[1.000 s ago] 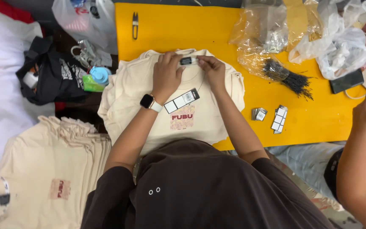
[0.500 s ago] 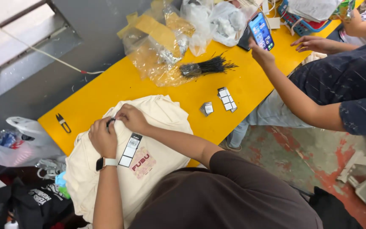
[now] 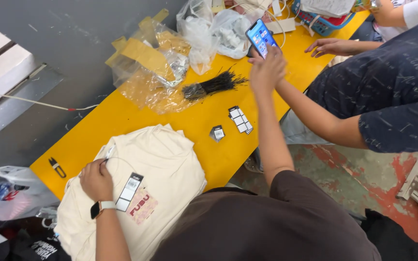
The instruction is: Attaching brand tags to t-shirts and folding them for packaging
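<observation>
A folded cream shirt [image 3: 170, 164] with a pink print lies on the yellow table [image 3: 122, 116]. My left hand [image 3: 97, 180], with a dark watch on the wrist, is closed on the shirt's collar, where a thin black string leads to a black-and-white hang tag [image 3: 129, 191]. My right hand [image 3: 267, 70] is stretched far forward and touches the lower edge of a lit phone [image 3: 260, 36]. A co-worker's arm [image 3: 325, 121] reaches to the same spot. Its hand is hidden, so I cannot tell who holds the phone.
A bundle of black tag strings [image 3: 214, 84], a strip of loose tags [image 3: 240, 119] and a single tag [image 3: 217, 133] lie mid-table. Small black snips [image 3: 56, 166] sit left. Crumpled plastic bags [image 3: 156, 63] and a blue basket [image 3: 322, 21] crowd the far end. The co-worker's other hand [image 3: 330, 47] rests there.
My right hand left the shirt collar and reached forward to the co-worker's phone. My left hand stayed on the collar. My view swung right and closer.
</observation>
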